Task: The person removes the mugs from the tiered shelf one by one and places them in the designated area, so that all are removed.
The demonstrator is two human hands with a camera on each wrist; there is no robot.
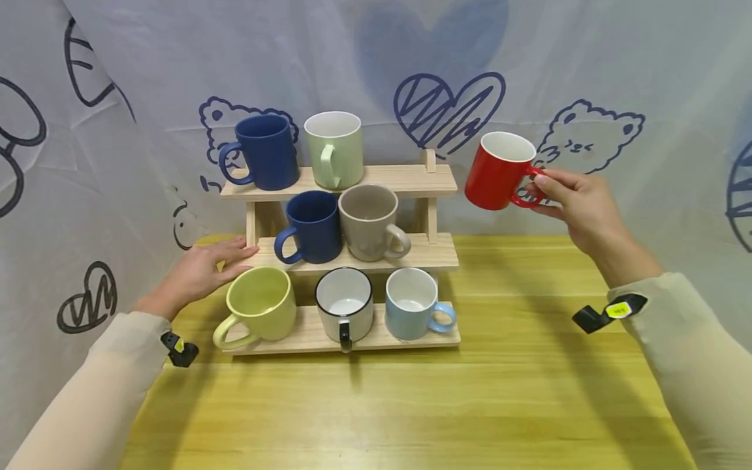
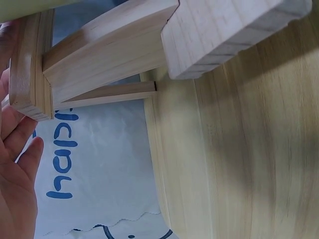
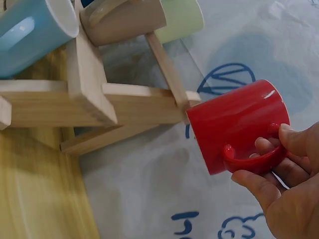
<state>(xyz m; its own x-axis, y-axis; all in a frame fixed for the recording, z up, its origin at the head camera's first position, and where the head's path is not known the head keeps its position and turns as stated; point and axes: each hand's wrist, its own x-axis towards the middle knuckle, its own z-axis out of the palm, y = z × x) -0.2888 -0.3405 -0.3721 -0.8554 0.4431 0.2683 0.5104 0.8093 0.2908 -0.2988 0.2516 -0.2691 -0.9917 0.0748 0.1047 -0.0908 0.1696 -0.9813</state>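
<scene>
The red mug (image 1: 495, 176) appears ceramic, smooth and glossy; the upper dark blue mug (image 1: 269, 156), matt. The stand (image 1: 405, 181) is pale, matt, grained wood. The table (image 1: 529, 398) shows wood grain with a soft sheen; the backdrop (image 1: 147, 59) is creased, matt cloth.

Both arms reach forward from the lower corners, the left arm (image 1: 70, 405) slanting up to the right, the right arm (image 1: 687, 352) slanting up to the left. Pale sleeves (image 1: 111, 349) cover them down to the wrists (image 1: 634, 264). The left hand (image 1: 202, 267) is held low with its back showing, its fingers (image 1: 232, 248) extended and its thumb set apart from them. The right hand (image 1: 587, 202) is raised (it appears higher than the left in the head view), its thumb (image 1: 548, 187) and fingers closed in a pinching grip. In the left wrist view, the left fingers are partly cut off at the edge.
</scene>
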